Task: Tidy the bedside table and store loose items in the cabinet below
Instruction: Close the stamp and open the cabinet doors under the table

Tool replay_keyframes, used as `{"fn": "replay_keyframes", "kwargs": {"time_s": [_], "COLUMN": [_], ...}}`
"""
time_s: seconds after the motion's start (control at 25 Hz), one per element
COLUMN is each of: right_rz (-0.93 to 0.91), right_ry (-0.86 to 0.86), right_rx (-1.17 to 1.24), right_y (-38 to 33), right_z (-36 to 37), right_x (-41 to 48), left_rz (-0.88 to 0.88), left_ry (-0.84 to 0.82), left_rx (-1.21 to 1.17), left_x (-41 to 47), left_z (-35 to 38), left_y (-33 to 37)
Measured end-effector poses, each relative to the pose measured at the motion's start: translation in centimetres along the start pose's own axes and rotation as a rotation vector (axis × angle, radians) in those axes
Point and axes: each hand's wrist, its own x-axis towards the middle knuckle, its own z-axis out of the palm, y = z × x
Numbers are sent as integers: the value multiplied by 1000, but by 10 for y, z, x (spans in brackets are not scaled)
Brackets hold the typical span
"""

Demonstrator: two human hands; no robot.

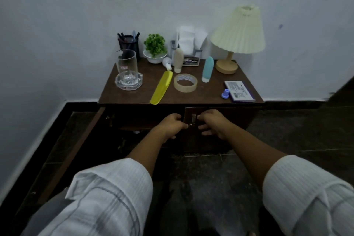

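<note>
The dark wooden bedside table (206, 94) carries a yellow comb (161, 87), a tape roll (185, 82), a blue tube (207, 69), a beige tube (178, 60), a light bulb (167, 62), a small purple cap (225, 94) and a flat box (239, 91). Below, the left cabinet door (76, 147) is swung wide open and the right cabinet door (226, 120) is closed. My left hand (171, 125) curls its fingers round the inner edge of the right door. My right hand (211, 122) rests on that door just right of the metal handle (193, 119), fingers loosely bent.
At the back stand a pen holder (128, 44), a potted plant (155, 48), a tissue holder (188, 44) and a pleated lamp (237, 34). A glass tumbler (126, 63) sits in a glass ashtray (128, 82). The wall is close on the left; dark floor lies around.
</note>
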Motion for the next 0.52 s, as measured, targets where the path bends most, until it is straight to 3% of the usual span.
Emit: {"fn": "replay_keyframes", "kwargs": {"time_s": [0.16,0.52], "right_rz": [-74,-156], "right_ry": [-21,-71], "right_rx": [53,64], "right_y": [9,31], "right_z": [8,1], "right_x": [10,30], "left_rz": [30,39], "left_ry": [29,328], "left_rx": [-88,-152], "left_x": [17,32], "left_z": [16,51], "left_y": [4,8]}}
